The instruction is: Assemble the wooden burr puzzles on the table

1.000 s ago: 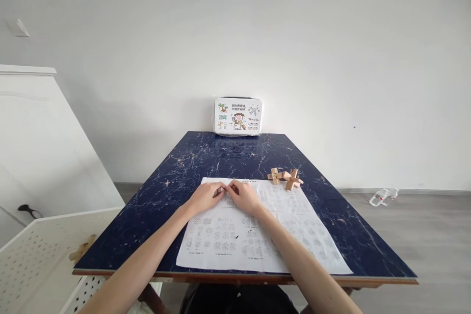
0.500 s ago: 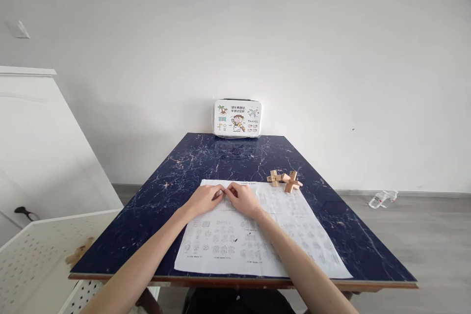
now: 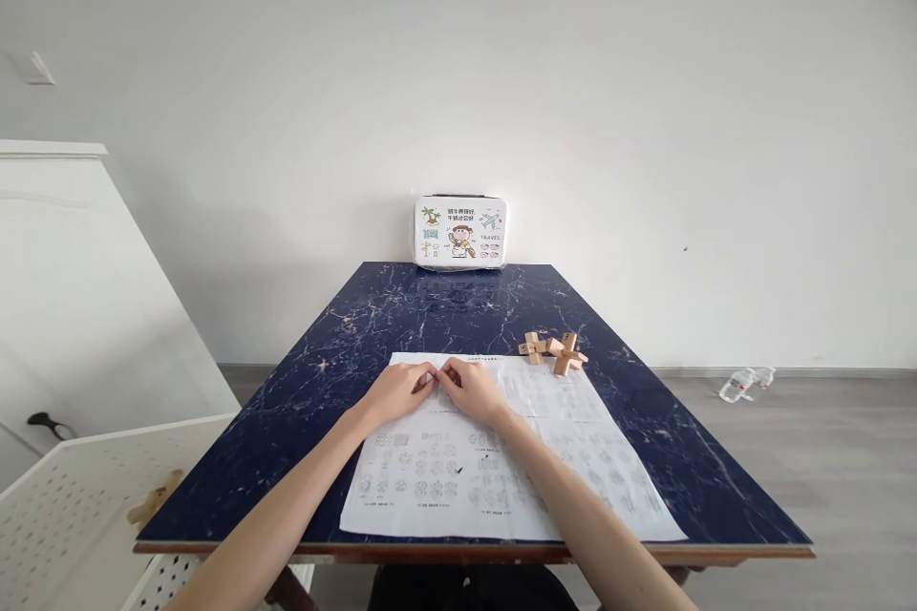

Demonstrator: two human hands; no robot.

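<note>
A large white instruction sheet [image 3: 458, 496] with printed rows of small diagrams lies on the dark blue marbled table [image 3: 458, 305]. My left hand [image 3: 402, 389] and my right hand [image 3: 471, 388] rest on its far part, fingertips meeting. Both hands have curled fingers, with thumb and fingers pressed together; whether anything small sits between them is hidden. To the right of my right hand, at the sheet's far right corner, stand two interlocking wooden puzzles: a smaller wooden cross puzzle [image 3: 532, 347] and a larger wooden burr puzzle [image 3: 568, 355], close together.
A white cartoon-printed case [image 3: 459, 233] stands at the table's far edge against the wall. Left of the table is a white perforated basket [image 3: 64, 487] with a tan piece [image 3: 154, 498] in it. On the floor to the right lies a clear plastic item [image 3: 746, 384].
My hands keep the same pose on the sheet. The whole view shifts very slightly; the puzzles and the case stay where they were.
</note>
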